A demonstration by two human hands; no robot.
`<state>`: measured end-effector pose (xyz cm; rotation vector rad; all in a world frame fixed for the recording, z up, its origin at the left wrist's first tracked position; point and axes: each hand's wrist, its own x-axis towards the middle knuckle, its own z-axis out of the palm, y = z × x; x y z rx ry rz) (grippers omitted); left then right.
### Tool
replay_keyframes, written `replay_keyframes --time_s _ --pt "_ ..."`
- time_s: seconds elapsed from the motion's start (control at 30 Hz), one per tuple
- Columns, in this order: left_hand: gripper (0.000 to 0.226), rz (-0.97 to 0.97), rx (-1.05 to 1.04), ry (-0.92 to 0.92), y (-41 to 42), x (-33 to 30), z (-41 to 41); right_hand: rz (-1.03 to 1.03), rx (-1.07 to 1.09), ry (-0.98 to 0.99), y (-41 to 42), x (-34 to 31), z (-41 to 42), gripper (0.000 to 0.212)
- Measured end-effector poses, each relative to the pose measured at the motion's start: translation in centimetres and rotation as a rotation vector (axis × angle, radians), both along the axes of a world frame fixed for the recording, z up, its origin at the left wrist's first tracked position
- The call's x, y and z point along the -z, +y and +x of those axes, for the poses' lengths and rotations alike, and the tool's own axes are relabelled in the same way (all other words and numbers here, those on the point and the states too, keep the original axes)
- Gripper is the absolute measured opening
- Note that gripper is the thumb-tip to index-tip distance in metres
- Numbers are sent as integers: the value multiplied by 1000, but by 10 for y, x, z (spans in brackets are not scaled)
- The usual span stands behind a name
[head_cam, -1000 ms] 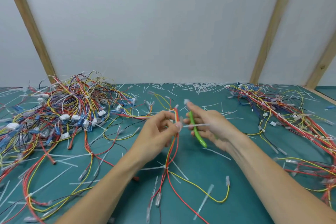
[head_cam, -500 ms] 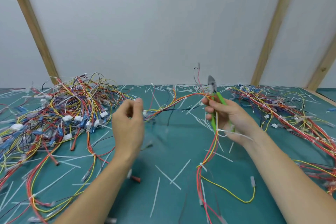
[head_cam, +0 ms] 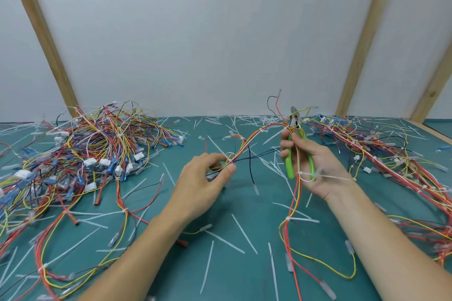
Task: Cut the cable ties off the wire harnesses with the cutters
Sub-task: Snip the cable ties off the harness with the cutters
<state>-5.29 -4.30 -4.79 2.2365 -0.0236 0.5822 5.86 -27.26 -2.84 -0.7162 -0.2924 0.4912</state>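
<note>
left pile [head_cam: 73, 154]: cut by edge | cutters [head_cam: 294, 117] blades: blurred among wires

A teal-green matted bench [head_cam: 244, 276] was scattered with translucent white plastic cable-tie offcuts [head_cam: 241, 233]. Small wire cutters [head_cam: 297, 144] had bright lime-green handles and grey metal tips. The tangled wire harnesses [head_cam: 80, 151] were red, yellow, blue, black and orange, with white connectors.
</note>
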Motion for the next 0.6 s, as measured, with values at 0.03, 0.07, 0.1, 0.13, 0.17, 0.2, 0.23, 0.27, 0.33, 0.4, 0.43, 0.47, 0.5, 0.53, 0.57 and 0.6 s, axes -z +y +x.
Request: replay_keyframes --time_s 0.03,0.07,0.1,0.13,0.17,0.2,0.23,0.27,0.33,0.4,0.43,0.47,0.5,0.53,0.57,0.6 --pt "11 -17 -11 -35 1 0 1 -40 24 2 1 2 2 23" --pt "16 -31 -27 -64 2 0 1 -102 68 2 2 5 4 22" --pt "20 -51 -43 -78 3 -1 2 -206 138 -16 4 8 6 20" --pt "23 -76 -58 -84 4 -2 2 -364 242 -60 6 11 8 16" --pt "25 -99 -73 -87 4 -2 2 -556 372 -129 9 13 8 13" --pt "26 -111 -92 -89 5 -2 3 -746 518 -203 12 15 7 17" --pt "27 -106 -116 -82 7 -1 3 -898 668 -274 14 15 5 23" --pt "28 -91 -138 -64 8 0 4 -991 813 -351 17 12 1 27" --pt "30 -53 -172 -3 9 1 5 -1011 1054 -544 17 0 -8 30" --pt "29 8 -197 56 9 3 5 -908 1197 -751 19 -14 -20 30" --pt "28 28 -201 71 8 3 5 -855 1215 -845 22 -21 -27 30" --pt "27 36 -198 80 7 4 5 -819 1191 -930 28 -25 -35 30" --pt "24 37 -191 87 6 4 4 -803 1116 -1001 37 -25 -43 29" --pt "21 33 -178 91 6 4 4 -813 992 -1042 46 -22 -51 29" --pt "19 24 -159 93 5 3 4 -853 840 -1054 54 -17 -56 30" --pt "16 9 -135 91 5 2 4 -933 687 -1049 61 -9 -59 31"
